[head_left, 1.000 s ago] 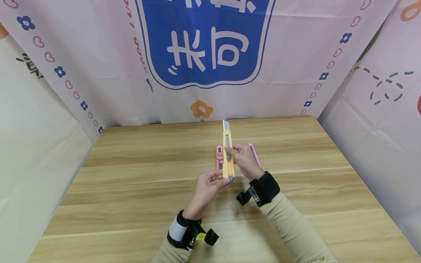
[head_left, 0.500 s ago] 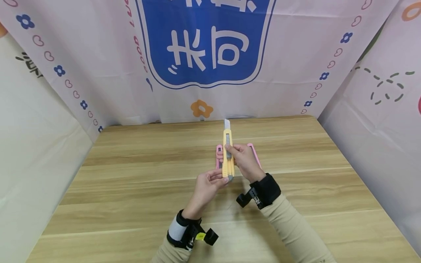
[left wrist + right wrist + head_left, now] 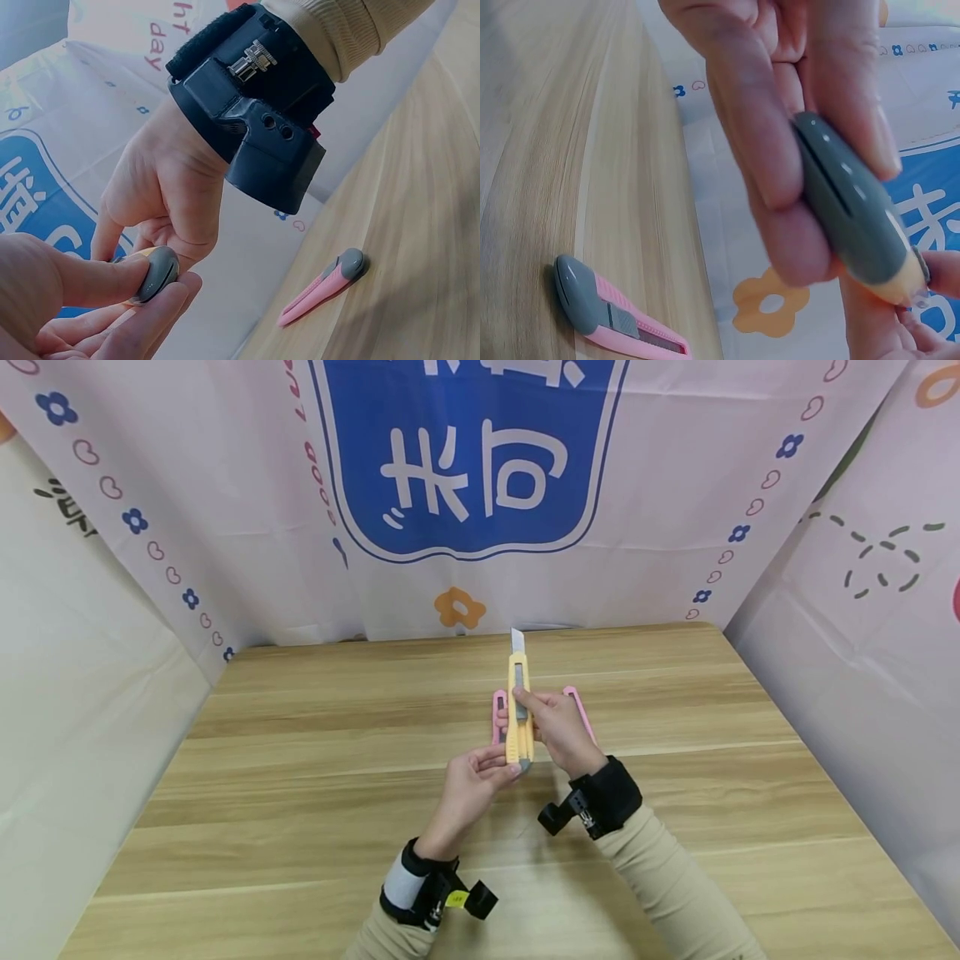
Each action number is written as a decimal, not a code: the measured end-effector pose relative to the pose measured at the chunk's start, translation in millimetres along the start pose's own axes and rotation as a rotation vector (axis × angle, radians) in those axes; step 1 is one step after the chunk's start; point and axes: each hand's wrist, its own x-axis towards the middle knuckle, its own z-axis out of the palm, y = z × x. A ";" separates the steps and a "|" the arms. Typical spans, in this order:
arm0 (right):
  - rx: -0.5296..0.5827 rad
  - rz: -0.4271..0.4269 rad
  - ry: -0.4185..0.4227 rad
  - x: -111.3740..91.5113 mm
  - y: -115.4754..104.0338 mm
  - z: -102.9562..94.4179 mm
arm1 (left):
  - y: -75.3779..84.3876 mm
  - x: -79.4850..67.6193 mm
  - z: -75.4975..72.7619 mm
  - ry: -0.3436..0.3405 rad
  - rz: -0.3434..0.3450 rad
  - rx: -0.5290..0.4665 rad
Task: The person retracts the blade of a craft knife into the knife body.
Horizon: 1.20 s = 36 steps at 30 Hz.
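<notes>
A yellow utility knife (image 3: 519, 742) is held up over the table, its metal blade (image 3: 517, 642) out and pointing away from me. My left hand (image 3: 467, 789) pinches its grey end cap (image 3: 160, 274) between thumb and fingers. Further up the handle my right hand (image 3: 561, 727) grips it, thumb on the grey slider. Behind the hands, two pink utility knives lie on the table: the left one (image 3: 499, 714) is partly hidden by the yellow knife and right fingers, the right one (image 3: 579, 710) by the right hand. One pink knife (image 3: 622, 319) shows its grey cap and slider in the right wrist view.
The wood-grain table (image 3: 300, 793) ends at a printed white cloth (image 3: 300, 577) with a blue sign, hanging along its far edge. White cloth also hangs at both sides. Each wrist wears a black strap with a small camera (image 3: 480, 900).
The yellow knife has shifted very slightly away from me, with both hands keeping their holds. The pink knives have stayed in place.
</notes>
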 end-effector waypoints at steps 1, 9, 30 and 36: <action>-0.004 -0.002 -0.006 -0.5 -0.2 0.1 | 0.2 -0.2 -0.3 0.001 0.000 0.004; -0.057 -0.051 0.021 0.5 2.3 0.4 | 1.7 -1.4 -1.3 -0.011 0.000 -0.007; -0.084 -0.105 -0.019 2.5 3.7 -2.6 | 1.8 -0.1 -1.0 -0.012 -0.010 -0.036; -0.097 -0.111 -0.009 3.7 5.0 -2.1 | 2.3 -0.4 -1.3 -0.012 -0.012 -0.050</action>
